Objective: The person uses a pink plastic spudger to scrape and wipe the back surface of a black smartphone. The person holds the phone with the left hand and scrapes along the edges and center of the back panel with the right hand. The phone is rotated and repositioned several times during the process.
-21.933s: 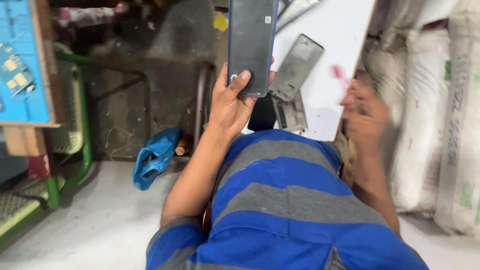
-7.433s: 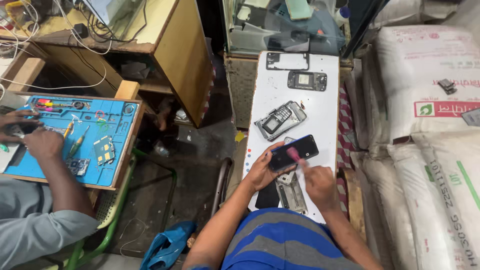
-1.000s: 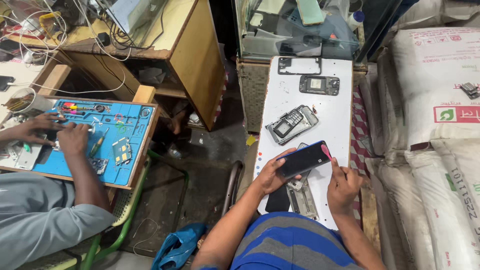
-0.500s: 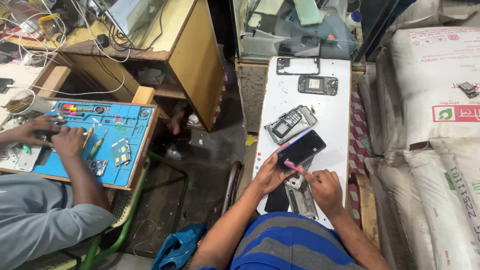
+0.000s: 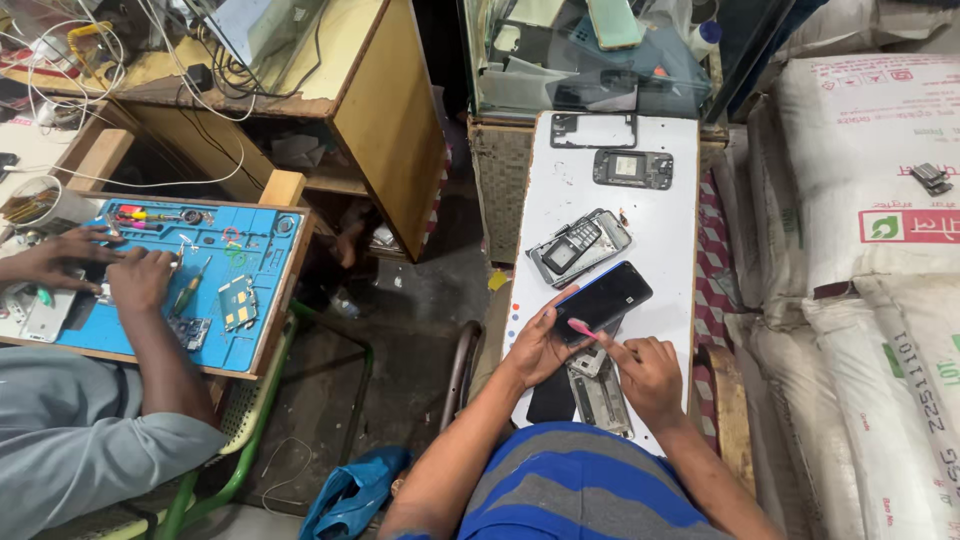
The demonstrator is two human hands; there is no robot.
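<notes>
The left hand grips a dark phone over the white board. The right hand pinches a pink tool against the phone's edge.

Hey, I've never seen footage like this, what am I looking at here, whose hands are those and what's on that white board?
This is one picture from a camera worn on a person's head, looking down. That person's left hand holds a dark smartphone; the right hand holds a thin pink tool against its edge. Beneath lies a white board with an opened phone body, a dark phone frame and more parts near the hands. On the left, a co-worker's hands rest on a blue work mat with small tools.
</notes>
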